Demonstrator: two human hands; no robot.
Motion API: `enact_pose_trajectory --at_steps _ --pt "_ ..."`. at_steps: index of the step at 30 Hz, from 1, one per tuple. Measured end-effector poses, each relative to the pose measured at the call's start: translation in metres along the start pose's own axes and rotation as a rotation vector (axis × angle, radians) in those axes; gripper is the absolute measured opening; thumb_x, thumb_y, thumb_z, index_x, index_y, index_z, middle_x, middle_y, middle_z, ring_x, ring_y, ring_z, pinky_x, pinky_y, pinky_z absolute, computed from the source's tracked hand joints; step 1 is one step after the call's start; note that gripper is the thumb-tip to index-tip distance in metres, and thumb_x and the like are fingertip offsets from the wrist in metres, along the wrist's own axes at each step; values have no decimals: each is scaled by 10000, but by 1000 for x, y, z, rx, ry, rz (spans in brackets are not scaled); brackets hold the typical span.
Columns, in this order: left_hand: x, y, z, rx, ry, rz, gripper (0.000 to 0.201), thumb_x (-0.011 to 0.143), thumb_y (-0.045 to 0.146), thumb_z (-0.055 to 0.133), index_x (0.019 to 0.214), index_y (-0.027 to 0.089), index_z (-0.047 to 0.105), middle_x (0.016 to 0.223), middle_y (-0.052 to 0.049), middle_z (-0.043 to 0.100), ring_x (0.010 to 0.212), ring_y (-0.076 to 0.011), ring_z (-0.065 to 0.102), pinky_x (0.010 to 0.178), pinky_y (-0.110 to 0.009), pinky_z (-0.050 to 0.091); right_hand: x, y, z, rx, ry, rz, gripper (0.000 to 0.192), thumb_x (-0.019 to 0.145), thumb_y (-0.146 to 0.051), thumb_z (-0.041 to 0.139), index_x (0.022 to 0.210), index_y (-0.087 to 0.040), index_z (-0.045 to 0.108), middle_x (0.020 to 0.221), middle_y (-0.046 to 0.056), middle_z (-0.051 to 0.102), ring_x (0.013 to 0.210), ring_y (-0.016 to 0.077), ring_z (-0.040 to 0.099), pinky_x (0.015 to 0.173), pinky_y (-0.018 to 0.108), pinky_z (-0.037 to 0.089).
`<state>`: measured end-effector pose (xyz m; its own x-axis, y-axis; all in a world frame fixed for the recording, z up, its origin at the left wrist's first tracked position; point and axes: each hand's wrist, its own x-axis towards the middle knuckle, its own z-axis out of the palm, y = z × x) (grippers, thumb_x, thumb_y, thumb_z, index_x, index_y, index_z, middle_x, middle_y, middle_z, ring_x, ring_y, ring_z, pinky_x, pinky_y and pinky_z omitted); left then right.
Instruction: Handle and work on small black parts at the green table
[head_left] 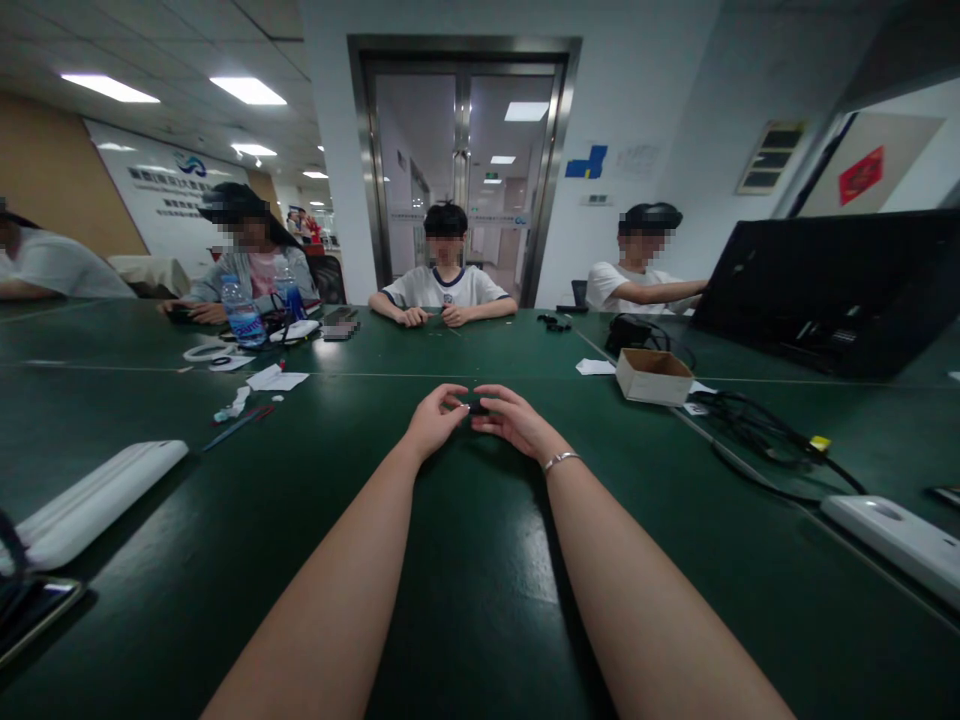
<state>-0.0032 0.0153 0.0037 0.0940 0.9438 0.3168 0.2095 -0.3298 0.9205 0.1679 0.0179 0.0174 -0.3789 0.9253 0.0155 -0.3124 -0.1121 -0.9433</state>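
So I've got a small dark thing point(476, 407) up between my hands, out over the middle of the counter point(465, 610), well short of the far edge. My left hand point(435, 422) has thumb and finger pinched on its left end, and my right hand point(517, 420) comes in from the other side with the fingers curled, pinching the right end. Too tiny to tell what it is or how hard I'm squeezing. My guess is I hold it at both ends because one hand steadies it while the other works on it, and out in front so I can see it over my wrists.

The rest of the stuff sits off to the sides, which leaves my arms room. Toward the left edge there's a white case-like thing point(105, 500) with a phone point(37, 610) nearer me; a water bottle point(244, 315) stands farther back. Toward the right edge, a small open box point(654, 380) sits by some tangled cables point(765, 430), probably parked there to be out of the way. A person point(446, 290) across from me has their forearms on the far edge.
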Motion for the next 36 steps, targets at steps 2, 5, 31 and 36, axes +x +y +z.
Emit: enact_pose_trajectory --at_steps 2,5,31,36 --pt "0 1 0 -4 -1 2 324 734 222 630 1051 158 603 813 -9 584 587 -89 542 599 -234 447 0 0 1 -29 16 5 181 842 -217 648 1011 -187 590 781 26 647 577 128 645 560 251 577" --pt "0 1 1 -22 -22 -10 299 742 234 619 1029 152 613 758 -2 589 560 -91 538 579 -234 446 1 0 2 -85 39 -7 180 826 -189 649 998 -169 598 702 11 615 523 106 602 483 206 541" --pt "3 -8 4 126 -27 -24 353 855 496 480 759 170 577 669 -14 609 586 -126 550 586 -251 408 7 -1 9 -38 45 -42 320 709 -11 673 978 -167 597 719 -17 603 571 94 604 575 198 531" --pt "3 -8 3 141 3 -20 349 868 489 449 786 174 575 664 -12 599 587 -130 546 552 -242 390 7 -1 15 -100 51 44 131 882 -281 599 921 -158 578 596 -13 549 446 94 519 419 193 473"
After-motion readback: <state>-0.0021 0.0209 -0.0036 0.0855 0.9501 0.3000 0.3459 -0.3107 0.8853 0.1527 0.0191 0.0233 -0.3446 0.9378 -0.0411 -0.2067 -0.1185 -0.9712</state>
